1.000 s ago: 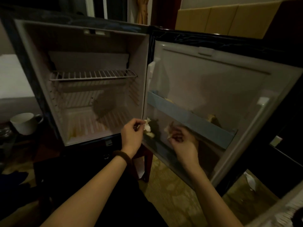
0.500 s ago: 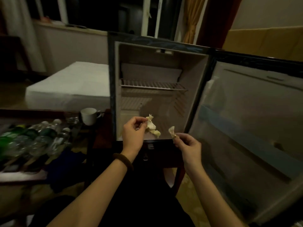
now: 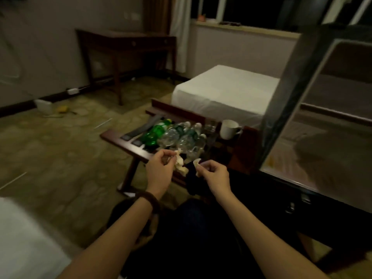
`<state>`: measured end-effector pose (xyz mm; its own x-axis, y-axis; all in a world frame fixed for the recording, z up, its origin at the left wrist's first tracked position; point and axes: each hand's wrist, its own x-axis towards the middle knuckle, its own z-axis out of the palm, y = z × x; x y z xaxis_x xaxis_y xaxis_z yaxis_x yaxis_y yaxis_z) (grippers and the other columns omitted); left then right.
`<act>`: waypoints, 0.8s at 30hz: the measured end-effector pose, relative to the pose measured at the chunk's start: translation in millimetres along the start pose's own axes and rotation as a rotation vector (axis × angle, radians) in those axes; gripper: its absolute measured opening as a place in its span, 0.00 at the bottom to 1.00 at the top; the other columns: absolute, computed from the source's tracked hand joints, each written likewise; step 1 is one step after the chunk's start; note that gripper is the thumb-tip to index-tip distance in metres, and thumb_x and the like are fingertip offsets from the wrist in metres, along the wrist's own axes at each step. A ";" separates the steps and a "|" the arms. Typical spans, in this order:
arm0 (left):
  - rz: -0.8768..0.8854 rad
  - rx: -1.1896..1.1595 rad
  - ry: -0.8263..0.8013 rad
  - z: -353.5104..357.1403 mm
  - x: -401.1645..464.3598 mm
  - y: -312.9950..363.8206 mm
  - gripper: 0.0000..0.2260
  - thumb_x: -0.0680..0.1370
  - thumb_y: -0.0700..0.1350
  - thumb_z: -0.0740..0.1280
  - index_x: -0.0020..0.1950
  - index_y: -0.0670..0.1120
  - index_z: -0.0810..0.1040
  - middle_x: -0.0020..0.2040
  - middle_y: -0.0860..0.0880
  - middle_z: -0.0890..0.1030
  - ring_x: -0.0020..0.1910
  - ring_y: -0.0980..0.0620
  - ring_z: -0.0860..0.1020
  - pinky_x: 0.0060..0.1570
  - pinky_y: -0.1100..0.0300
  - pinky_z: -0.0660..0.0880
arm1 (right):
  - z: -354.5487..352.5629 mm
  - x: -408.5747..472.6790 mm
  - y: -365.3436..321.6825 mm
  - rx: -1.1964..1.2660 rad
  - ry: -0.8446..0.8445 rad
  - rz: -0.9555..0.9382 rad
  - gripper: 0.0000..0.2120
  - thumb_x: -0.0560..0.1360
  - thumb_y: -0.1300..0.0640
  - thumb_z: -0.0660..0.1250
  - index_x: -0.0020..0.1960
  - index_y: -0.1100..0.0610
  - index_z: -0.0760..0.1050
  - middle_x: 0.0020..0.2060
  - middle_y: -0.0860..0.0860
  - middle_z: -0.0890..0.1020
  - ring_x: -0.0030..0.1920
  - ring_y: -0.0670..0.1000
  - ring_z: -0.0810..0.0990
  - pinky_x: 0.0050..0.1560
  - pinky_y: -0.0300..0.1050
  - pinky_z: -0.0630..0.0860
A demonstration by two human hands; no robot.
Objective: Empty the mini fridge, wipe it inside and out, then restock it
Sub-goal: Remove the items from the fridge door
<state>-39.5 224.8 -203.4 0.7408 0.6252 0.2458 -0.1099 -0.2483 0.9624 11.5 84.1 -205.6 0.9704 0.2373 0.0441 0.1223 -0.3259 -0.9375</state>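
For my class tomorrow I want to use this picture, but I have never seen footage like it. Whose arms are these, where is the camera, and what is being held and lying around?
There is no machine here: the arms belong to a person wearing a wide-angle camera on the head, which looks forward and down. That is why both arms reach in from the bottom edge.

The left hand pinches a crumpled pale scrap, perhaps tissue; the picture is too dim to be sure. The right hand pinches a smaller scrap.

Beyond the hands stands a low wooden rack carrying a green bottle and several clear bottles lying on their sides. Beside them stands a white mug. At the right edge is the open mini fridge. A bed stands behind.
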 end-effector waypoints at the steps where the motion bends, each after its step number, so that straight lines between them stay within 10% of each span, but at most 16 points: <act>1: -0.015 0.051 0.039 -17.0 2.5 -11.1 0.04 0.74 0.37 0.69 0.42 0.46 0.78 0.39 0.54 0.79 0.38 0.62 0.76 0.37 0.73 0.71 | 15.9 3.6 -1.0 -0.027 -0.045 0.002 0.08 0.72 0.55 0.71 0.35 0.51 0.77 0.31 0.50 0.79 0.34 0.47 0.76 0.36 0.41 0.71; 13: -0.316 0.353 0.142 -144.2 -4.5 -111.4 0.03 0.75 0.40 0.67 0.44 0.48 0.78 0.43 0.50 0.80 0.43 0.54 0.77 0.41 0.62 0.72 | 174.2 9.5 18.1 -0.588 -0.598 -0.025 0.06 0.76 0.59 0.64 0.50 0.52 0.77 0.51 0.52 0.81 0.53 0.53 0.78 0.49 0.43 0.74; 24: -0.436 0.436 0.040 -152.4 -5.1 -147.8 0.10 0.77 0.39 0.64 0.42 0.54 0.74 0.43 0.55 0.77 0.39 0.59 0.76 0.34 0.66 0.74 | 204.4 7.7 43.8 -0.659 -0.679 -0.010 0.13 0.77 0.60 0.60 0.60 0.51 0.76 0.54 0.51 0.80 0.55 0.51 0.78 0.55 0.47 0.77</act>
<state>-128.0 371.1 -329.4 0.6299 0.7626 -0.1473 0.4849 -0.2380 0.8416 -18.2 258.7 -316.9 0.6652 0.6573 -0.3541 0.4245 -0.7231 -0.5449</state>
